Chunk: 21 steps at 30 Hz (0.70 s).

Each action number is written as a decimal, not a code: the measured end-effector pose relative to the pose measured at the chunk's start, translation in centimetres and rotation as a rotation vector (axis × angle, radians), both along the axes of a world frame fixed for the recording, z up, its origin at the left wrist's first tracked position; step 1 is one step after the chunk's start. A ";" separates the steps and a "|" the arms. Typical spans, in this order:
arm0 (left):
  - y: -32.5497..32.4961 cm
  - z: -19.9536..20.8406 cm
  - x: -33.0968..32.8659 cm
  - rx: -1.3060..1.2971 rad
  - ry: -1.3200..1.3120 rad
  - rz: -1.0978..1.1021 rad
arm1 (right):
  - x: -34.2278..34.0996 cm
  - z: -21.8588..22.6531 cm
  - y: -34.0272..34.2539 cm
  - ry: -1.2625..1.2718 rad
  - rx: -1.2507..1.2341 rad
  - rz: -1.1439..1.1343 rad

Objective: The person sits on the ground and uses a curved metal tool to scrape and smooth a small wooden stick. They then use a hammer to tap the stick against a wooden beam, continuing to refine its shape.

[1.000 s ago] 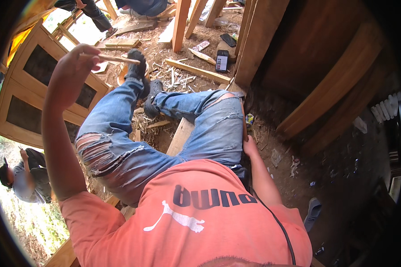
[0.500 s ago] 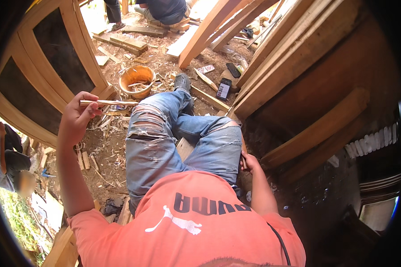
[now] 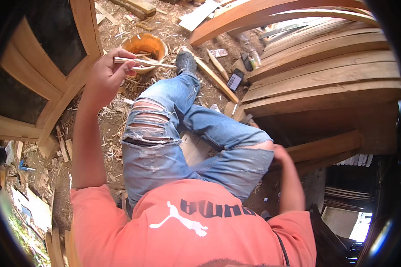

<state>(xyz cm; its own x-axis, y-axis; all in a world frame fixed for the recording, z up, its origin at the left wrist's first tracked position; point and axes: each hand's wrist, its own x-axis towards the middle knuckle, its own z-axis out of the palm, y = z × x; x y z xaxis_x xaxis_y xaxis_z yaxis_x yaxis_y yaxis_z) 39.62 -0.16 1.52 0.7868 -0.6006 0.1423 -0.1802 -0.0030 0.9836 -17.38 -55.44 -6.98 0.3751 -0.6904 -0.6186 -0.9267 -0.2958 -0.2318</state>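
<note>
My left hand (image 3: pixel 113 66) is raised beside the bucket, its fingers and thumb pinched round the end of a thin, pale wooden stick (image 3: pixel 153 64). The stick's tapered end points right, toward my shoe (image 3: pixel 186 61). My right hand (image 3: pixel 280 154) is low beside my right knee, curled, with its fingers mostly hidden behind the leg. Just beyond that knee shows part of a tool with a grey end (image 3: pixel 246 119) and a brown piece leading behind the leg. Whether my right hand holds that tool is hidden.
An orange bucket (image 3: pixel 158 41) with wood pieces stands ahead, among shavings. A curved wooden frame (image 3: pixel 87 31) with dark panels rises at the left. Stacked planks (image 3: pixel 325 93) fill the right. A phone (image 3: pixel 235 80) and a wooden strip (image 3: pixel 216 74) lie near the shoe.
The view has shifted. My left hand has moved forward and right with the stick, now in front of the bucket. My right hand has gone behind the knee, where the tool's grey end now shows.
</note>
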 end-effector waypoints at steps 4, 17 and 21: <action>-0.5 -5.3 1.6 0.018 0.064 0.081 | 9.1 12.4 4.1 0.159 -0.267 0.312; -10.1 2.1 -7.6 0.178 0.096 -0.169 | 15.2 12.7 10.0 -0.404 -0.269 0.197; -16.5 4.9 -10.2 0.297 0.029 -0.284 | 14.7 5.8 10.1 -0.698 0.151 -0.076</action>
